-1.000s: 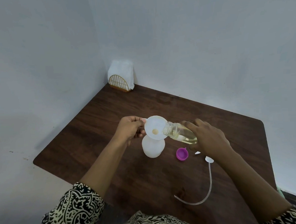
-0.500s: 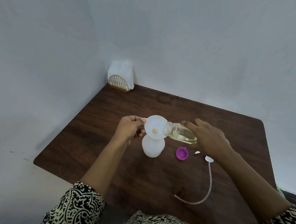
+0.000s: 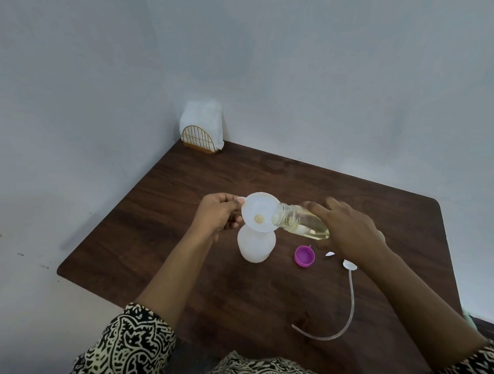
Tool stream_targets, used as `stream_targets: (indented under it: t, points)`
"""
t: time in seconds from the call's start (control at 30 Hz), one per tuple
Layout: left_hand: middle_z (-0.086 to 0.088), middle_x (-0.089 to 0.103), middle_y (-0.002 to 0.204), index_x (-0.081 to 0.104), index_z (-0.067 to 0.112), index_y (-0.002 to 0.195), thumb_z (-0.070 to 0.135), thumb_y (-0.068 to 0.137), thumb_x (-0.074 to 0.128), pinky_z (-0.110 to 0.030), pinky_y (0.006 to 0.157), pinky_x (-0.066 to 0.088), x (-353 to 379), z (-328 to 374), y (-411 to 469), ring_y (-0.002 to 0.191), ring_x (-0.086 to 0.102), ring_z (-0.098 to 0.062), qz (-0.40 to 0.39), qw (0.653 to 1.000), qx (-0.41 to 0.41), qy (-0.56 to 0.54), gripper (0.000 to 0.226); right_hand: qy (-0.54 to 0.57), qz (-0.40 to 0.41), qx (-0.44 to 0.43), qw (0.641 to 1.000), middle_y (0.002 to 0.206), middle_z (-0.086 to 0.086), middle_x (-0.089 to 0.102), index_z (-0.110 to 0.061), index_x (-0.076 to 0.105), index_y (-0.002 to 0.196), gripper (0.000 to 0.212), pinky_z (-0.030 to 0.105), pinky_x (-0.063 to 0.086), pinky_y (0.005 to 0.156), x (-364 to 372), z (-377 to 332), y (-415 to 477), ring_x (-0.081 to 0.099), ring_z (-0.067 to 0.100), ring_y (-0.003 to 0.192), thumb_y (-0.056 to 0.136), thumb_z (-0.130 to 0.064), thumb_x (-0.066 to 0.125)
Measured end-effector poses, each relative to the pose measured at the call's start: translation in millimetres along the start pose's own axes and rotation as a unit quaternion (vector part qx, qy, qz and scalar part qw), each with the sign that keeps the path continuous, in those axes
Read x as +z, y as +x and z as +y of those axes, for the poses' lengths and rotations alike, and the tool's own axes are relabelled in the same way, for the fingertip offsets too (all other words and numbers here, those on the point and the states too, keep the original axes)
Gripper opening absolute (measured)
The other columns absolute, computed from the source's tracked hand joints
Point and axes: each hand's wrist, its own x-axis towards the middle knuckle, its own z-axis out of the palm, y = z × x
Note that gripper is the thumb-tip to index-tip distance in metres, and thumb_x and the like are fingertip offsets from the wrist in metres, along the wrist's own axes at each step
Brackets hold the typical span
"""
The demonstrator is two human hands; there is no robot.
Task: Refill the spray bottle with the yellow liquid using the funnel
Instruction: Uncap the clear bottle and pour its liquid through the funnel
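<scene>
A white spray bottle body (image 3: 256,247) stands upright in the middle of the dark wooden table (image 3: 162,225), with a white funnel (image 3: 259,210) seated in its neck. My left hand (image 3: 217,217) pinches the funnel's small tab at its left rim. My right hand (image 3: 351,230) grips a clear bottle of yellow liquid (image 3: 299,220), tilted with its open mouth over the funnel's right rim. A little yellow liquid pools at the funnel's hole.
A purple cap (image 3: 304,256) lies open side up just right of the spray bottle. The sprayer's long dip tube (image 3: 350,304) curves across the table in front of my right arm. A gold napkin holder (image 3: 201,132) stands in the far corner against the wall.
Both hands and the tilted bottle stay almost where they were. Any change in the liquid level is too small to tell.
</scene>
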Motion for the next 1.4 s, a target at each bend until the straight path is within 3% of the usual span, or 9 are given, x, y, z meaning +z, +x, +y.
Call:
stream_targets:
  t: [1.4]
  points:
    - [-0.007,0.067,0.070,0.068,0.008,0.094,0.012,0.092,0.062,-0.021,0.046,0.047,0.1,0.1,-0.6,0.050,0.054,-0.010,0.004,1.000,0.002,0.019,0.008,-0.009,0.006,-0.008,1.000,0.122,-0.002,0.047,-0.038,0.025,0.143,0.077,0.023,0.034,0.068,-1.7,-0.1,2.3,0.050,0.016,0.108,0.081,-0.038,0.069]
